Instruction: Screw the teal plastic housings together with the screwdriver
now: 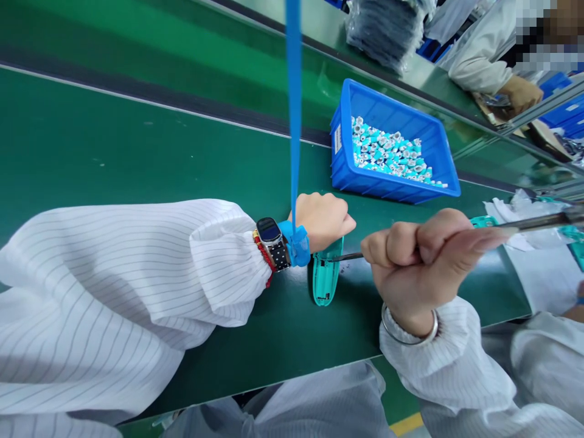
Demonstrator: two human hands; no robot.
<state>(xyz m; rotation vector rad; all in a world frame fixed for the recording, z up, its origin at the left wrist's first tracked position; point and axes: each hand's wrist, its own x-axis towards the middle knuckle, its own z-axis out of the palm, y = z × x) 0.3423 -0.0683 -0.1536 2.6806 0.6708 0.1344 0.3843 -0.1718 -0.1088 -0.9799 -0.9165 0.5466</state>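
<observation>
My left hand (322,219) is closed over the far end of a long teal plastic housing (325,283), its fingertips mostly hidden. The housing lies on the green bench, hollow side up, with small dark parts inside. My right hand (417,261) is wrapped around a long, thin metal tool (351,257) whose exact kind I cannot make out. The tool's dark tip reaches into the housing near my left hand, and its thicker end sticks out past my right thumb. A blue wrist strap (297,243) with its band running upward sits on my left wrist beside a watch (269,230).
Behind my hands stands a blue bin (396,188) of small teal-and-white parts. At right, white sheets (542,274) lie near more teal pieces (483,221). Across the divider, a co-worker's hand (522,94) and a plastic-wrapped bundle (385,30) show.
</observation>
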